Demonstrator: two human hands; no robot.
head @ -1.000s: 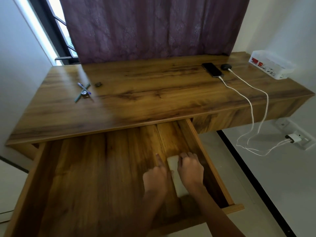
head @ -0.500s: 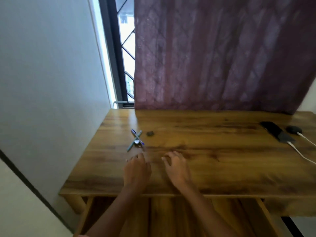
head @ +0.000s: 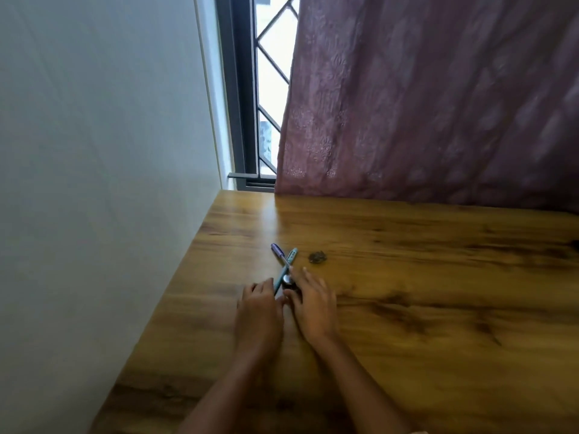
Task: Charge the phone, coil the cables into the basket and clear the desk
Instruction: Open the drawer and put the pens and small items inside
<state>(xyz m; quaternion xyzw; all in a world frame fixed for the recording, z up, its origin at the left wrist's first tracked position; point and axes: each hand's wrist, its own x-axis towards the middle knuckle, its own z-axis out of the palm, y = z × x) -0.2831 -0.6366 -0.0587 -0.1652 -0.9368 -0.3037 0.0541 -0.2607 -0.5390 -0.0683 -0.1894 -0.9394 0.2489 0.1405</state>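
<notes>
Two pens lie crossed on the left part of the wooden desk [head: 438, 308]: a purple pen [head: 278, 249] and a teal pen [head: 290, 256]. A small round metal piece [head: 286, 279] sits at their near ends. My left hand [head: 260, 311] rests on the desk with bent fingers, its forefinger touching the teal pen's near end. My right hand [head: 315, 303] reaches over the purple pen's near end, thumb and forefinger on either side of the round piece. Phone, cables and basket are out of view.
A small dark crumpled object [head: 317, 257] lies just right of the pens. A white wall [head: 94, 183] borders the desk's left edge. A maroon curtain [head: 438, 104] hangs along the back, with a barred window [head: 266, 89] beside it.
My view swung from the open drawer up to the desk's left end. Both hands left the white item in the drawer, crossed the desktop and reached the pens.
</notes>
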